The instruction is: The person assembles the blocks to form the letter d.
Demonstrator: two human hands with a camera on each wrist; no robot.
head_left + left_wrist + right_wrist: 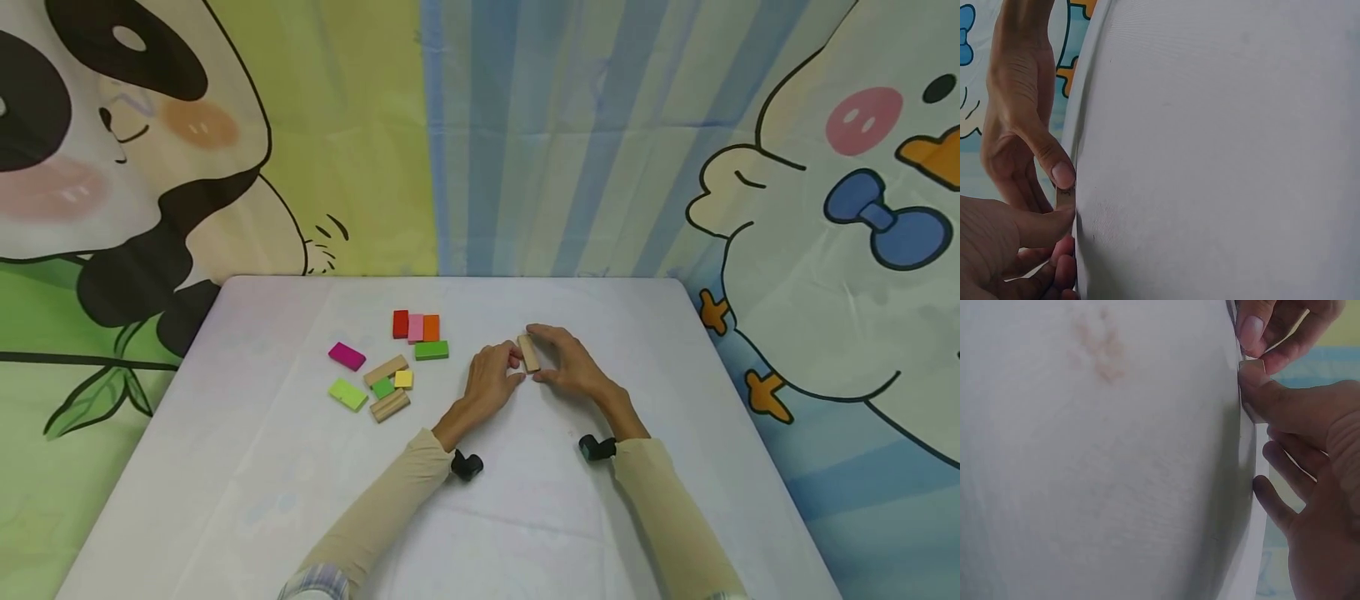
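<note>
A plain wooden block (528, 353) stands on the white table between the two hands. My right hand (576, 364) pinches it, index finger at the far end and thumb at the near end. In the right wrist view that thumb (1257, 378) lies over the block (1252, 364). On the block's left side is my left hand (489, 381), fingers bent, with fingertips right at the wood. The left wrist view has the left thumb (1054, 226) just below the block (1065, 199) and the right thumb above it. Whether the left fingers grip it I cannot tell.
Left of the hands lie a magenta block (347, 357), a lime block (348, 394), a yellow block (403, 380) and several wooden ones. Behind them, red (401, 324), pink (416, 328) and orange (431, 327) blocks stand beside a green block (432, 351). A printed curtain (525, 133) borders the table.
</note>
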